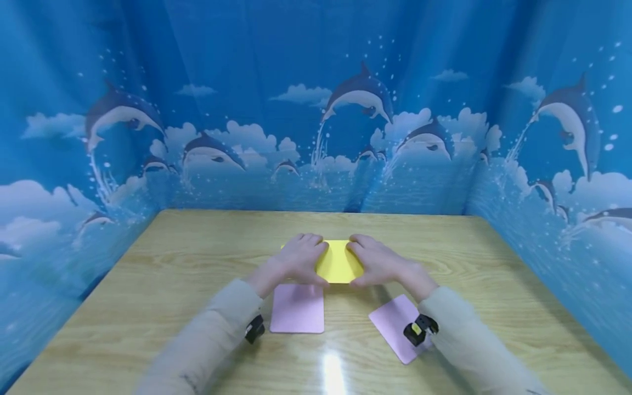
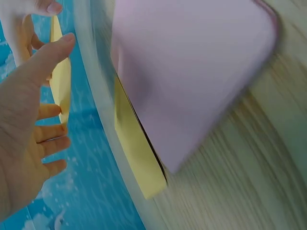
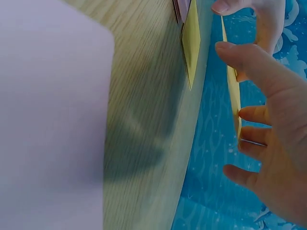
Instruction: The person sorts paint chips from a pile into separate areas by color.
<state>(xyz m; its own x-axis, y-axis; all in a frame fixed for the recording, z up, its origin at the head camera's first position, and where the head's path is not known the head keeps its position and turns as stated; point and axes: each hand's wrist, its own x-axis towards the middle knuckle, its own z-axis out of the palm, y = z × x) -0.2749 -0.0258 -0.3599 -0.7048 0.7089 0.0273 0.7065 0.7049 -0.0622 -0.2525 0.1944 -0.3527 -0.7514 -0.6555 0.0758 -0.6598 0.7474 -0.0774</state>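
Both hands hold a yellow sheet, which looks like paper, by its two side edges above the table. My left hand grips its left side, thumb along the near edge and fingers on the far side. My right hand holds the right side in the same way. Seen nearly edge-on, the sheet is slightly bowed in the left wrist view. Below the left hand lies a pale purple square mat with rounded corners. A second purple mat lies turned at an angle under the right wrist.
Another yellow piece lies on the wooden table beside the left mat, mostly hidden by the left hand in the head view. A blue dolphin-print curtain encloses the table's back and sides. Each wrist wears a small black camera.
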